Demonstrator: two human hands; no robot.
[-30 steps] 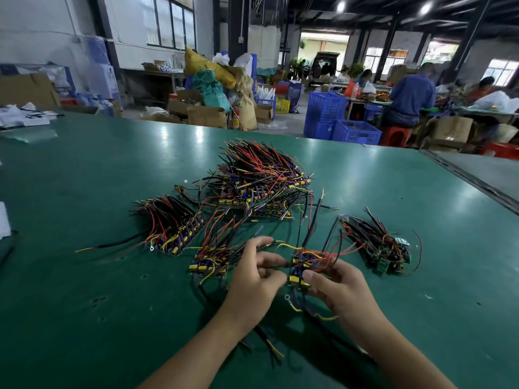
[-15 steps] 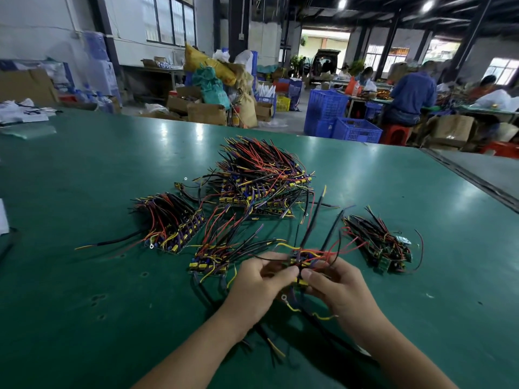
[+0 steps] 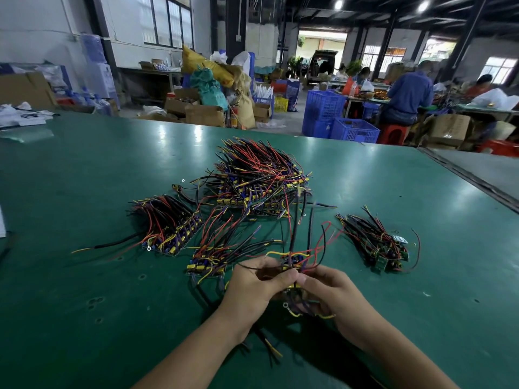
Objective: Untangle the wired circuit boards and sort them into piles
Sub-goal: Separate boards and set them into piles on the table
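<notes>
Head view. Low centre, lifted just off green table (image 3: 84,318): one wired board (image 3: 291,261), pinched from both sides. L hand (image 3: 254,287): fingers curled, thumb tip on board's near edge, thin black wire lying across fingers. R hand (image 3: 331,296): also curled, thumb pressed to same edge, right beside L thumb; fingers underneath, mostly hidden. Sprouting up and away from board: black, red, yellow leads. Below hands: more leads, incl. one w/ ring terminal, dangling toward table.

Around it on table, four heaps. Far centre: biggest pile (image 3: 261,178), boards stacked, wires fanned back. Far left: left pile (image 3: 171,228), boards side by side, one long black lead trailing leftward. Just beside L hand, betw. it and left pile: small pile (image 3: 209,262), wires reaching toward held board; touching or not, can't tell. Right, apart from R hand: green-board pile (image 3: 379,245).

Far left on table: white papers (image 3: 19,116). Beyond table edge: blue crates (image 3: 354,129), cardboard boxes (image 3: 205,115), yellow sack (image 3: 207,66), red stool (image 3: 393,133), seated person in blue top (image 3: 410,94) w/ back to camera.
</notes>
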